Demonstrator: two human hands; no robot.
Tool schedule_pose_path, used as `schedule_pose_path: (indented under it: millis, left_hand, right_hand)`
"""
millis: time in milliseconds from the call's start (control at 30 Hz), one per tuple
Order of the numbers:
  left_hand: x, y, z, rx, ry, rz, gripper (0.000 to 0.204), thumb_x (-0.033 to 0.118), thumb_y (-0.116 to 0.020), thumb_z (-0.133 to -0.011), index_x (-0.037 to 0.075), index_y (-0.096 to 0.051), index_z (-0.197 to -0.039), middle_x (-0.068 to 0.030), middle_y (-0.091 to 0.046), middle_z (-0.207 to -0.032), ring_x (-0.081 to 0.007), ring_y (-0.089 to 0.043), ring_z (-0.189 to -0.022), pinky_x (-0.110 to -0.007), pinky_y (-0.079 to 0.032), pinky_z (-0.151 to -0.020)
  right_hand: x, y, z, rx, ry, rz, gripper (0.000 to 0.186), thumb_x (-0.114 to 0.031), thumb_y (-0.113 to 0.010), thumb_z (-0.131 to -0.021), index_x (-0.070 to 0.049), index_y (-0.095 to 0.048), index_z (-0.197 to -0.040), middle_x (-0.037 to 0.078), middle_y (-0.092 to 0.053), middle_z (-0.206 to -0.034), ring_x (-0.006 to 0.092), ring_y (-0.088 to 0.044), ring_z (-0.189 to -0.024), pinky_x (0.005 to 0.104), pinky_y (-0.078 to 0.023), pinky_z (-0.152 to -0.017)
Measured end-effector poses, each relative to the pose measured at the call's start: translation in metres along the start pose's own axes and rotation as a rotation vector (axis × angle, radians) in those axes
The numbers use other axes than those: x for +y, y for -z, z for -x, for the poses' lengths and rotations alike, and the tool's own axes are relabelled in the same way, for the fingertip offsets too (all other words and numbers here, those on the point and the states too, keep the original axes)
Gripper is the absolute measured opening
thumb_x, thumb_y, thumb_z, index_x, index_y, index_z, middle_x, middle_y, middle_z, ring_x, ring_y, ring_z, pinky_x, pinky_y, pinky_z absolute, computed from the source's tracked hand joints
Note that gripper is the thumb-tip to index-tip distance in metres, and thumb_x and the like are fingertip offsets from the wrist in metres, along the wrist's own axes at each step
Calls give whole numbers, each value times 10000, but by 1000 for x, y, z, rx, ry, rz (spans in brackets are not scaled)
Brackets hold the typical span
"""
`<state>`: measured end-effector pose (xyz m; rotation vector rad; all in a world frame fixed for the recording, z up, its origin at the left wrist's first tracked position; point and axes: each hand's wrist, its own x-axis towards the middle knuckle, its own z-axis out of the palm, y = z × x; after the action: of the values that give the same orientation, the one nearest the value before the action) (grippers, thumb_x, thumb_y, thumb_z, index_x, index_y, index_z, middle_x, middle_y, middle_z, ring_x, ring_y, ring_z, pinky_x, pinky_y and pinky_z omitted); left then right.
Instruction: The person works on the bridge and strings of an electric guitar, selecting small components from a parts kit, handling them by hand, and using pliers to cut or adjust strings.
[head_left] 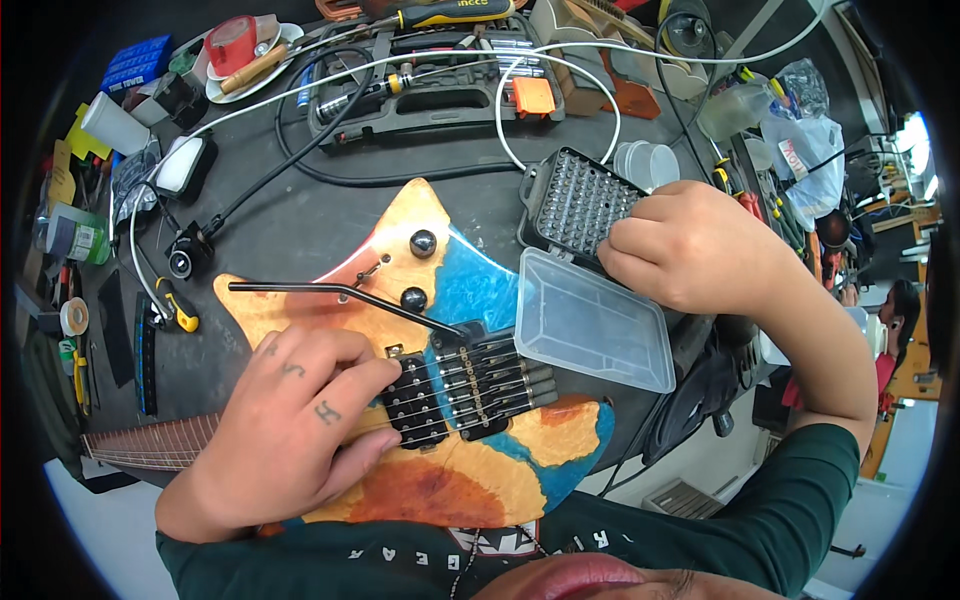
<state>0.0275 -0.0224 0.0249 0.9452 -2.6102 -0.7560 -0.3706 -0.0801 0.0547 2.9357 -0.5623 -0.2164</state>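
My left hand [308, 420] rests on the electric guitar [530, 455] of wood and blue resin, its fingers bent at the black pickup [415, 405] and strings, thumb apart. A black tremolo arm [300, 287] slants from the bridge [470, 385] over the body, beside two black knobs [414, 298]. My right hand [690, 240] is curled at the open black case of small driver bits [570, 200]; what its fingertips grip is hidden. The case's clear lid [590, 320] hangs open toward me, over the guitar's upper right edge.
A tool case [430, 100], looped cables [320, 170], round clear containers [645, 165], a yellow-black cutter [178, 305], cups [110, 125] and plastic bags [800, 170] surround the guitar on the dark workbench [250, 240]. Another person [900, 320] is at the far right.
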Motion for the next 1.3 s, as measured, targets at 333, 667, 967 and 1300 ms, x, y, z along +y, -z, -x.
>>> schedule_pose_path:
  millis: [333,667,967,1300]
  left_hand:
    - [2,0,2,-8,2,1,581,151,-912,-744,53,-695,-1274,-136,-640,-1193,-377,-626,-1062,-479,-519,-976]
    - [22,24,-3,59,24,35,422,122,-856,-881,21,-682,-1253,-194,-685,-1189,-435,-675,-1164,-504,-545,-982]
    - [-79,71,-242,212,181,-393,338,272,-661,-1026,-27,-762,-1148,-272,-785,-1116,-468,-750,-1070,-495,-585,-949]
    - [-70,33,-337,-220,361,-724,350,104,-619,-945,-74,-807,-1182,-289,-783,-1244,-437,-770,-1160,-473,-609,-1006]
  right_hand:
    - [5,-9,0,35,-57,-90,175,-169,-729,-795,-72,-593,-846,60,-578,-818,259,-677,-711,422,-571,-603]
    - [-30,40,28,616,-444,-525,145,-53,-737,-787,-40,-634,-887,140,-604,-786,362,-610,-672,461,-505,-606]
    - [-15,-12,31,1483,-687,-937,188,-170,-715,-1048,-52,-653,-916,-90,-543,-804,18,-447,-740,231,-349,-652]
    - [-36,2,37,1279,-705,-240,137,-117,-775,-895,-34,-670,-865,116,-680,-806,312,-676,-717,397,-552,-670]
